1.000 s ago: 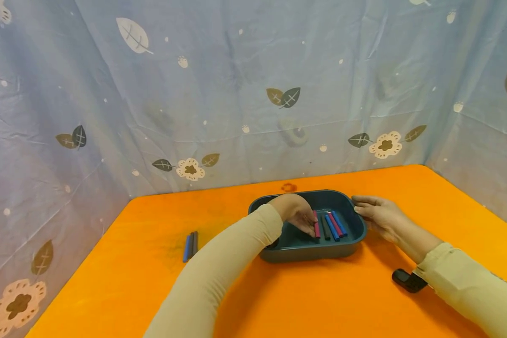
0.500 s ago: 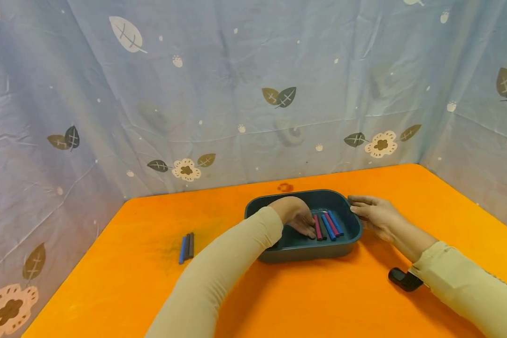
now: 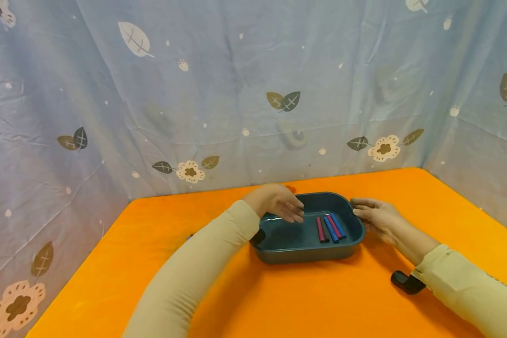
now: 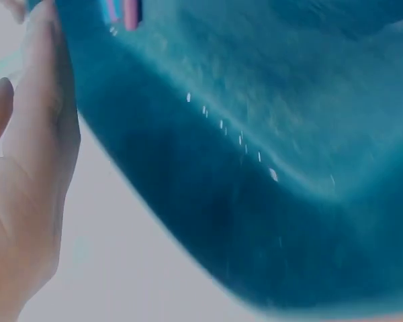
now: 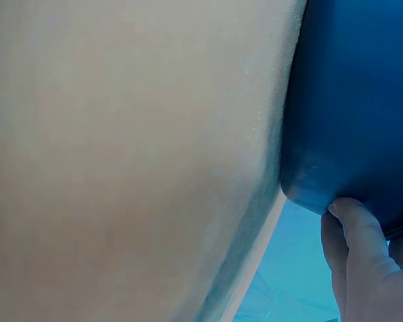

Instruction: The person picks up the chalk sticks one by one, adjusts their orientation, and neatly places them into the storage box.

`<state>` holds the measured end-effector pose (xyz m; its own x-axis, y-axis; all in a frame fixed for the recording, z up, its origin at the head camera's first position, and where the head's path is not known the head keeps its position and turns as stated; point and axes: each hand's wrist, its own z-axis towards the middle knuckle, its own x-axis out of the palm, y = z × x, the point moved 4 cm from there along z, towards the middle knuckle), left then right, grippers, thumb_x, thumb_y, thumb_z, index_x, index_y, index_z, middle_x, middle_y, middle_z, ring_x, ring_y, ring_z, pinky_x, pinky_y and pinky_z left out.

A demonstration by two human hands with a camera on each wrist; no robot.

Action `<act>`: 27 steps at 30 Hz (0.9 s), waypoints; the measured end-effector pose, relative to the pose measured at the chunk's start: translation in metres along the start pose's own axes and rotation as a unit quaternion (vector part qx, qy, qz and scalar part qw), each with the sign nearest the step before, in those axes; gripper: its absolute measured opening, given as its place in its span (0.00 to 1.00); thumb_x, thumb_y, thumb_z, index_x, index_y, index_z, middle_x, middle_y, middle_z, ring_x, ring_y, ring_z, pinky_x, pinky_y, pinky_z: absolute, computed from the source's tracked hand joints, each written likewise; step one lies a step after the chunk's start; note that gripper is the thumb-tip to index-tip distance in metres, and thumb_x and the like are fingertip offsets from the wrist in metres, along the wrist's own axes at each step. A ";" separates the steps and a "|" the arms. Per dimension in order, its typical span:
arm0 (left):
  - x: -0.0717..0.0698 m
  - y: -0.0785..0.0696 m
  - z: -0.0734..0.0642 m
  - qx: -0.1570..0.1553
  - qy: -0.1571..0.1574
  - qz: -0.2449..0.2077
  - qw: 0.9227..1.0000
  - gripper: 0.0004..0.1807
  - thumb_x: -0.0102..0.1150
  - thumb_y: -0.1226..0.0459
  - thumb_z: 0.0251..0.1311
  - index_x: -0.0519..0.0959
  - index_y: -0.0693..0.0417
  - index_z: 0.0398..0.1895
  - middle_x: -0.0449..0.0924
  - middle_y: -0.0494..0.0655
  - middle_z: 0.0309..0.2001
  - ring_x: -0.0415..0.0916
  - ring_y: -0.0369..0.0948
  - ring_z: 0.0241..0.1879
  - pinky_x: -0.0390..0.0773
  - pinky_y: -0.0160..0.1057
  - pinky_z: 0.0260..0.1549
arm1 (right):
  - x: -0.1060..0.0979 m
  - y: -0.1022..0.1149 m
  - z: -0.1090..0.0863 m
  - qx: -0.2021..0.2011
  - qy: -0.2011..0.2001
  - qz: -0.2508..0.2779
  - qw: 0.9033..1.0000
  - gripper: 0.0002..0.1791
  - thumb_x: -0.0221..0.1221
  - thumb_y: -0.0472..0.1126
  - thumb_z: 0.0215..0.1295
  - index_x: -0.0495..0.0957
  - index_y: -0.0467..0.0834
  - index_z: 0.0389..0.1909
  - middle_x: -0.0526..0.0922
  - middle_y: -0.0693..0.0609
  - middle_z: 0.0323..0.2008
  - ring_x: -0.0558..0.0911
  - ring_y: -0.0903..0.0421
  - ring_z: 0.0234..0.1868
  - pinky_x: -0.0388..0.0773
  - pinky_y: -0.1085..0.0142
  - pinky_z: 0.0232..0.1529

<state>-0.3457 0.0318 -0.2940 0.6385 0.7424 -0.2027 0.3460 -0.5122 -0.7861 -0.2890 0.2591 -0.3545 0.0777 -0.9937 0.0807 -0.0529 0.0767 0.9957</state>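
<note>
A dark blue-green tray holds several slim round sticks in pink, blue and black, side by side in its right half. The leftmost pink stick lies against the black one and partly covers it. My left hand hovers over the tray's back left part, fingers loosely extended and holding nothing; the left wrist view shows the hand beside the tray wall. At the right end, my right hand pinches the tray's rim; the right wrist view shows its fingertips against the outer wall.
Left of the tray, the tips of more sticks peek out from behind my left sleeve, which hides the rest. A black device sits at my right cuff. A patterned curtain encloses the orange table.
My left hand has let go of the pink stick beside the black one, then risen and drawn back to the left. The right hand stays at the rim. My left sleeve now covers most of the table sticks.
</note>
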 end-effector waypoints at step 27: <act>-0.073 0.077 -0.084 0.075 -0.024 -0.026 0.997 0.24 0.44 0.64 0.75 0.62 0.70 0.68 0.74 0.62 0.58 0.72 0.56 0.60 0.77 0.45 0.54 | -0.001 -0.001 0.004 -0.011 0.042 0.036 0.998 0.12 0.54 0.31 0.70 0.74 0.52 0.47 0.80 0.66 0.36 0.82 0.64 0.38 0.81 0.69 0.40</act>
<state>-0.3083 -0.0979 -0.2910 0.5883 0.7873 -0.1846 0.2679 -0.4052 -0.8741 -0.2925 0.2593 -0.3562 0.1579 -0.9754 0.1538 -0.0391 0.1494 0.9880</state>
